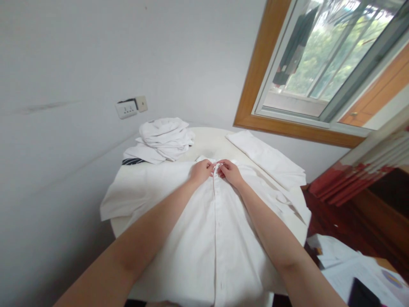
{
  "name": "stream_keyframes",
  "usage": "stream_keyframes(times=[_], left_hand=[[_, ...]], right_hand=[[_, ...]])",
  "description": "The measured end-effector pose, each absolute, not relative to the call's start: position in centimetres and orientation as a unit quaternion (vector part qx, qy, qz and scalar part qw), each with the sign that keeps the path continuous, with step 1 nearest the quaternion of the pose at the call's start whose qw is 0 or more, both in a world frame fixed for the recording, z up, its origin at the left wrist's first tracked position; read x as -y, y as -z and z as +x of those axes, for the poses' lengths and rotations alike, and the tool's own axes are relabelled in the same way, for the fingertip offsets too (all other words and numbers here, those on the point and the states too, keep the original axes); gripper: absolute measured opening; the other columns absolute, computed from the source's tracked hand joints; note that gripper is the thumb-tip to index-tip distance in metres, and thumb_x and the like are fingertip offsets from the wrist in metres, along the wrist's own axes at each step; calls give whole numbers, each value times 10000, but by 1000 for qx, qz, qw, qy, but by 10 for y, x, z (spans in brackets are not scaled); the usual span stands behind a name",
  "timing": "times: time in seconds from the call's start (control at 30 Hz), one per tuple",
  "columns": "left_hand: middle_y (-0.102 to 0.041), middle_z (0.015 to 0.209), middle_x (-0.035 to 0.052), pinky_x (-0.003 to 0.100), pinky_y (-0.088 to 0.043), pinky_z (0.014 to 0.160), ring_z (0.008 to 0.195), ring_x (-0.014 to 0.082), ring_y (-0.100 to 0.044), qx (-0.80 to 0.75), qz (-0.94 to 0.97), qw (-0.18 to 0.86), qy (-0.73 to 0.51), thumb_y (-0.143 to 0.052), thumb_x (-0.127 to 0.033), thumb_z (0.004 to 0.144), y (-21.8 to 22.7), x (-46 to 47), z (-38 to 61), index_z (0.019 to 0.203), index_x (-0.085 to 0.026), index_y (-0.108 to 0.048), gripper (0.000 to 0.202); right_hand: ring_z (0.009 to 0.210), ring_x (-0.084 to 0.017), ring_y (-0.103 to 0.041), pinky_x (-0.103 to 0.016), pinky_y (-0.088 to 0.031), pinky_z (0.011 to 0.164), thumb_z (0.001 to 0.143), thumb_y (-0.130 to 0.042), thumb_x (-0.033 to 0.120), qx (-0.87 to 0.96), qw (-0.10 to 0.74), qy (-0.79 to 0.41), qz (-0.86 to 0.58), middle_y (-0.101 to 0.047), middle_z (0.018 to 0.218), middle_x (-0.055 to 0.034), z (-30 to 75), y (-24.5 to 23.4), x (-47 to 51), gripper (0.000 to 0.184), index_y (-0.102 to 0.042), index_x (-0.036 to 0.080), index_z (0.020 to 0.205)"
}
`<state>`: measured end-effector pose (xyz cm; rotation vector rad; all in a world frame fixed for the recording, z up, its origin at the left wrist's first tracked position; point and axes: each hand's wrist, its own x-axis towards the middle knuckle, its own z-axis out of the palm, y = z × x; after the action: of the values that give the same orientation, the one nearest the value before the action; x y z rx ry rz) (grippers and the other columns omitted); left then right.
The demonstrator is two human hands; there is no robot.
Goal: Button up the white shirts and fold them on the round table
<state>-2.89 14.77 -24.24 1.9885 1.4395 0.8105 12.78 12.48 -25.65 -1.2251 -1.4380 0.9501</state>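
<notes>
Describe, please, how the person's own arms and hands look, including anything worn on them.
The left arm and right arm are bare in view, with no sleeve, watch or bracelet visible. The left hand and right hand wear no gloves. The fingers are small and partly hidden, so I cannot rule out a ring.

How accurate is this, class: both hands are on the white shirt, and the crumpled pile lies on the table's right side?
Wrong side: the head view shows the crumpled pile on the table's left. The left hand and right hand are indeed on the white shirt.
</notes>
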Motion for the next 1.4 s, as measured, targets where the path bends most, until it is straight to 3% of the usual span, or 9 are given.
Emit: stream_keyframes(times=[0.23,0.47,0.67,0.77,1.17,1.4], left_hand=[[-726,783,-7,205,-419,567,626,105,-672,-528,744,264,-314,-475,-401,909,242,-146,-29,830,-188,-611,264],[-725,758,-8,207,-410,581,640,110,-665,-532,747,251,-308,-470,-369,907,242,-146,-29,809,-191,-615,250],[-729,766,-10,198,-410,588,630,102,-664,-529,746,258,-312,-472,-382,916,242,-147,-29,831,-184,-605,253],[-733,777,-6,198,-406,581,623,102,-665,-529,745,261,-311,-479,-379,916,243,-147,-29,846,-181,-607,245],[-735,779,11,184,-411,567,642,107,-676,-543,720,291,-319,-559,-387,873,239,-145,-27,816,-172,-637,237],[-733,825,40,178,-398,485,537,83,-630,-543,669,392,-323,-573,-326,865,237,-150,-24,804,-137,-648,213]], right_hand=[[509,-90,-554,-218,-469,524,738,-512,366,598,482,-404,-496,-632,664,54,128,258,-123,309,-528,222,1011],[461,-97,-469,-198,-372,457,715,-602,431,628,478,-340,-512,-473,532,108,127,259,-123,288,-405,244,812],[516,-97,-427,-198,-340,493,701,-574,329,645,468,-254,-548,-444,585,91,129,260,-123,208,-470,230,852],[555,-103,-454,-209,-371,522,685,-562,284,648,482,-242,-539,-468,641,75,129,261,-124,260,-507,223,931],[642,-104,-506,-254,-472,651,637,-649,339,558,575,-334,-496,-524,792,26,130,262,-125,345,-524,210,932],[671,-111,-539,-254,-472,668,595,-683,294,544,580,-400,-456,-569,788,23,127,260,-126,360,-521,215,907]])
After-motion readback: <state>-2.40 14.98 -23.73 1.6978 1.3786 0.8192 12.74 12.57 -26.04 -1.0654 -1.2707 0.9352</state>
